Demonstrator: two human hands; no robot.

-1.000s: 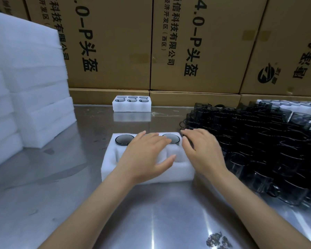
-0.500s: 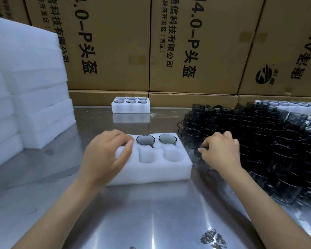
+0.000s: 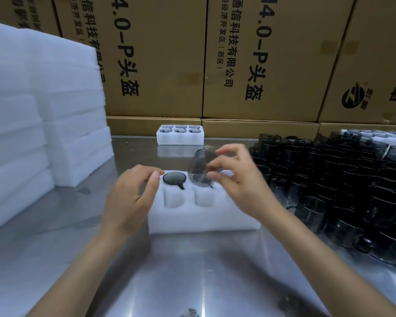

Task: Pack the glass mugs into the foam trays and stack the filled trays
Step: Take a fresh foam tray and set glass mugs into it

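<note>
Glass mug (image 3: 200,169) was in the right hand (image 3: 240,179), pinched between thumb and fingers, tilted, blurred, just above the back row of the foam tray (image 3: 204,216) at frame centre. Tray sat on the steel bench (image 3: 192,271). One mug (image 3: 174,178) was seated in the back-row pocket near the middle; another rim showed partly behind the held mug. Front-row pockets (image 3: 174,197) were unfilled. Left hand (image 3: 133,197) rested on the tray's left end, fingers loosely curled over the back-left pocket, holding nothing I could see; that pocket was hidden under it.

Around it: loose dark mugs (image 3: 341,179) packed tight at right of frame, touching or just beside the tray's right end, right forearm crossing over them. Filled six-mug tray (image 3: 180,135) stood well apart at the bench's far edge, upper centre. Stack of blank foam (image 3: 44,122) filled the left side. Printed cardboard cartons (image 3: 261,53) walled the back.
</note>
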